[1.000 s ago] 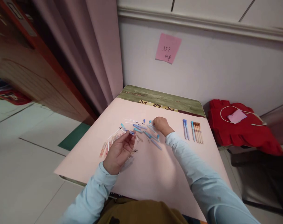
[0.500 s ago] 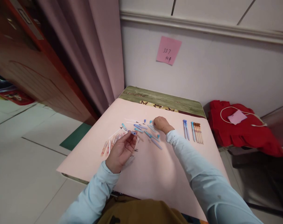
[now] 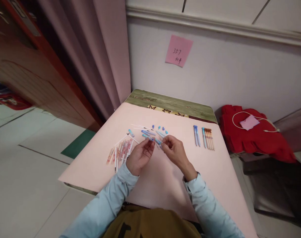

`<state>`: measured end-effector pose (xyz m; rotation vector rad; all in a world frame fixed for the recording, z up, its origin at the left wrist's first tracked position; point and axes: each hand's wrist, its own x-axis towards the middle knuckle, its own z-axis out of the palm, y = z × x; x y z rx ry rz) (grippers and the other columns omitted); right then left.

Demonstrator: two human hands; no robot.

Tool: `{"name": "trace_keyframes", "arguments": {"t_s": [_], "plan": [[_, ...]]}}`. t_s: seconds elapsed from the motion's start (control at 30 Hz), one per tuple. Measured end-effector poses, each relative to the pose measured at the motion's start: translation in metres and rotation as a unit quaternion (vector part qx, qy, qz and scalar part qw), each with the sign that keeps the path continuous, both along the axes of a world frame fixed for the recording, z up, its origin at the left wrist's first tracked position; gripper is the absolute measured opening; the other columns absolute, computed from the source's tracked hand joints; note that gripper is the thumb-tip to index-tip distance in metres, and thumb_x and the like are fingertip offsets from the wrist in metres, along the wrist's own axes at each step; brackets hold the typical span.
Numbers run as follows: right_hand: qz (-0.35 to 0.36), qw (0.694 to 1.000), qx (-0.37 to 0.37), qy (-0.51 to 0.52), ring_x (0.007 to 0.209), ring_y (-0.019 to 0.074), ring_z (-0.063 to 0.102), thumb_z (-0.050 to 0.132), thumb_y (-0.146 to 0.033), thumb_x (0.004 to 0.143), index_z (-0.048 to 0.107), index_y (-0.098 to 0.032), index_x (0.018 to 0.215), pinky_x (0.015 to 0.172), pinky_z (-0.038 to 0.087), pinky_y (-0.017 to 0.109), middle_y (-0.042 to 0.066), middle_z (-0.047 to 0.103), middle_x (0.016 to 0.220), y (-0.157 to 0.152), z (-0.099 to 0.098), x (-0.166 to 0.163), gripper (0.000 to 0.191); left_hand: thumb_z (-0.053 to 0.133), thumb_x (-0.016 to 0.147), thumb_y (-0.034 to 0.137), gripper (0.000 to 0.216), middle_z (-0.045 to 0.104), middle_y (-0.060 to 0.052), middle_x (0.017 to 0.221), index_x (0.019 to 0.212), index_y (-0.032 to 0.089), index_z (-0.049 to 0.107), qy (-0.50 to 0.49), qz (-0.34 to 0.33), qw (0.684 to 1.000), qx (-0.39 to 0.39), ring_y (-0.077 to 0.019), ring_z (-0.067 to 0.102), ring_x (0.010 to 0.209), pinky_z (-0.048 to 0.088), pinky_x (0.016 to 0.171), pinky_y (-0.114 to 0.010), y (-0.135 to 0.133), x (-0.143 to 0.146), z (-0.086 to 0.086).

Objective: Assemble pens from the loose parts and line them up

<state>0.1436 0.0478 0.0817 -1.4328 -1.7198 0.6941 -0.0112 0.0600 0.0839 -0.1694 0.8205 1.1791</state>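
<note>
My left hand (image 3: 141, 154) pinches a blue pen barrel (image 3: 151, 139) between thumb and fingertips, above the middle of the table. Close beside it, my right hand (image 3: 175, 151) has its thumb and fingers pressed together; what they hold is hidden or too small to name. A light-blue pen part (image 3: 158, 142) shows between the two hands, and I cannot tell whether the right fingers touch it. Behind them lie several blue pen barrels (image 3: 148, 133) and a short row of small blue pen tops (image 3: 163, 128).
Pink and orange pen barrels (image 3: 123, 148) lie with white refills (image 3: 115, 160) on the left. More refills (image 3: 140, 127) lie at the back. Two blue pens (image 3: 197, 136) and a group of brown-topped pens (image 3: 209, 138) are lined up right. Red cloth (image 3: 256, 138) sits beyond the table.
My right hand has come back from the far side of the table toward my left hand, uncovering more small blue tops. My left hand has shifted slightly right, still with the barrel.
</note>
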Motion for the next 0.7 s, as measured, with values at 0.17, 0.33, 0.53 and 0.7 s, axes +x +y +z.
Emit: {"name": "trace_keyframes", "arguments": {"t_s": [0.17, 0.33, 0.53, 0.7], "plan": [[-0.02, 0.993, 0.057, -0.1, 0.059, 0.0106, 0.057, 0.059, -0.023, 0.08, 0.064, -0.02, 0.079, 0.062, 0.045, 0.022, 0.001, 0.065, 0.075, -0.013, 0.008, -0.004, 0.006, 0.055, 0.088, 0.002, 0.014, 0.07, -0.008, 0.072, 0.08, 0.01, 0.064, 0.014, -0.01, 1.0, -0.005, -0.0127, 0.07, 0.064, 0.06, 0.062, -0.02, -0.015, 0.012, -0.003], [-0.008, 0.981, 0.081, -0.178, 0.066, 0.0123, 0.06, 0.058, -0.022, 0.086, 0.066, -0.019, 0.087, 0.066, 0.045, 0.023, 0.002, 0.066, 0.08, -0.018, 0.006, -0.006, 0.009, 0.056, 0.088, 0.002, 0.014, 0.071, -0.008, 0.074, 0.081, 0.01, 0.065, 0.019, -0.003, 1.0, 0.012, -0.0129, 0.07, 0.067, 0.06, 0.067, -0.021, -0.024, 0.014, -0.008], [-0.016, 0.955, 0.089, -0.283, 0.074, 0.0143, 0.062, 0.047, -0.026, 0.097, 0.068, -0.02, 0.093, 0.061, 0.04, 0.022, 0.006, 0.067, 0.089, -0.033, 0.01, -0.011, 0.022, 0.055, 0.088, 0.001, 0.016, 0.069, -0.007, 0.073, 0.077, 0.009, 0.064, 0.027, -0.003, 0.999, 0.02, -0.0119, 0.068, 0.067, 0.058, 0.07, -0.021, -0.032, 0.016, -0.004], [-0.023, 0.926, 0.11, -0.36, 0.067, 0.0131, 0.058, 0.04, -0.02, 0.1, 0.065, -0.02, 0.094, 0.057, 0.035, 0.023, 0.006, 0.064, 0.089, -0.044, 0.009, -0.014, 0.026, 0.057, 0.087, 0.002, 0.016, 0.069, -0.005, 0.07, 0.076, 0.01, 0.064, 0.021, -0.006, 1.0, 0.015, -0.0107, 0.067, 0.064, 0.057, 0.071, -0.021, -0.038, 0.018, 0.002]]}}
